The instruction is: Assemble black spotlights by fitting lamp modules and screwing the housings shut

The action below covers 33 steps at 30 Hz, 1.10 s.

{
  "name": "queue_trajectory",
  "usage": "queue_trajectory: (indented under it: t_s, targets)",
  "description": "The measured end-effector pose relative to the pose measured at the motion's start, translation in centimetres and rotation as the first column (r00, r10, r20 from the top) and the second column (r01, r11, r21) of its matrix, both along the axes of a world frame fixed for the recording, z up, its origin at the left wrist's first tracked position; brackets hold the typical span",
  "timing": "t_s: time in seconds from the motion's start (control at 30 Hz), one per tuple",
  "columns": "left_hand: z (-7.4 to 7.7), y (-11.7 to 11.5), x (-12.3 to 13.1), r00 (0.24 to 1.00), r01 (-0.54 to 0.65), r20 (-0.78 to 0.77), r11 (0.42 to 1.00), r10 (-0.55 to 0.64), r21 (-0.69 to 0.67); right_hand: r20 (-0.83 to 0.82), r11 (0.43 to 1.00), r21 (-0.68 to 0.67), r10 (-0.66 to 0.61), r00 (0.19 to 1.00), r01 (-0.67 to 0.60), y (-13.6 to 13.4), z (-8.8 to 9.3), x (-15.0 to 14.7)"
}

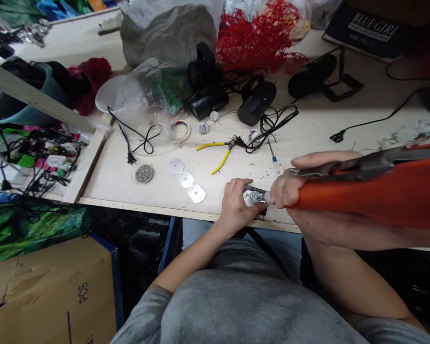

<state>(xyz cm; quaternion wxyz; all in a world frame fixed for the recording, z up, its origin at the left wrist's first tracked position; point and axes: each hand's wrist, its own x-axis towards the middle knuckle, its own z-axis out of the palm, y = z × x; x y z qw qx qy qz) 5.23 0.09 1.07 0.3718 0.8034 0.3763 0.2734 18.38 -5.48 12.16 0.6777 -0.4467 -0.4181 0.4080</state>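
Observation:
At the table's front edge my left hand (235, 205) is closed around a small round motor-like part (253, 197) with a flat plate under it. My right hand (288, 188) grips a large orange power tool (372, 191), whose tip meets the round part. The tool hides much of my right hand. Left of my left hand lie silver metal plates (196, 193) in a row and a round dish of small screws (144, 173). Yellow-handled pliers (220, 153) and a blue screwdriver (274, 157) rest behind my hands.
Black lamp-like housings (256, 102) with cables stand farther back. A tape roll (181, 131), a white bucket (112, 93) and plastic bags are behind on the left. Red netting (254, 40) and a dark box (374, 28) lie at the back. A cardboard box (50, 291) is below left.

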Motion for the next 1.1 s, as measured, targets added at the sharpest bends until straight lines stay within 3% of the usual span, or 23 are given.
queue_trajectory:
  t_s: [0.1,0.33,0.5,0.87,1.1]
  targets:
    - [-0.3,-0.1,0.0,1.0,-0.006,0.001,1.0,0.006,-0.019,-0.052,0.998,0.056,-0.019,0.998,0.021,1.0,-0.7,-1.3]
    - [-0.2,0.0,0.1,1.0,-0.014,0.001,0.996,0.014,-0.084,-0.128,1.0,0.019,0.004,0.992,-0.002,2.4,-2.8,-2.3]
    - [0.1,0.0,0.1,0.999,-0.026,-0.023,0.991,0.024,-0.13,-0.139,0.998,0.037,0.052,0.989,-0.047,2.3,-2.9,-1.8]
    - [0.4,0.0,0.1,1.0,-0.01,-0.024,0.984,0.005,-0.179,-0.011,0.997,-0.038,-0.072,0.997,0.072,2.5,-2.5,-2.4]
    - [0.1,-0.1,0.1,1.0,-0.016,-0.02,0.988,0.013,-0.156,0.012,1.0,-0.024,0.019,1.0,-0.019,2.8,-2.9,-2.0]
